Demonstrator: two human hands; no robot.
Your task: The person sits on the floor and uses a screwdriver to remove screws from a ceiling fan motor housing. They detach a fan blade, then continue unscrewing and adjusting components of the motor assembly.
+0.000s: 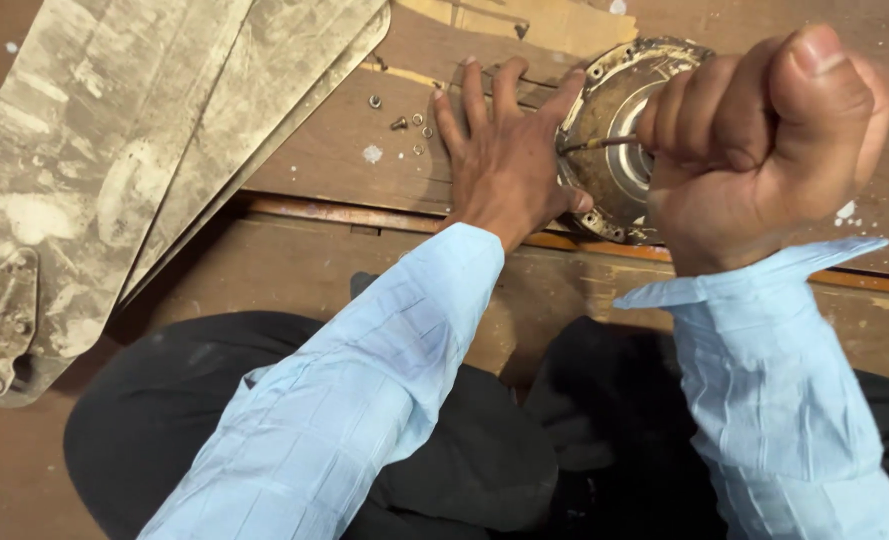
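On worn wooden floor (344,160): left hand (504,160) flat, open; right hand (764,130) fisted around screwdriver (599,144); loose screws (404,120) nearby

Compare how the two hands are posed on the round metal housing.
The left hand lies open and flat, fingers spread, pressing the wooden board beside the round dirty metal housing. The right hand is a closed fist above it, gripping a thin metal tool shaft pointed into the housing. Both wear light blue sleeves.

We see no packages, no labels, no signs and no screens in this view.
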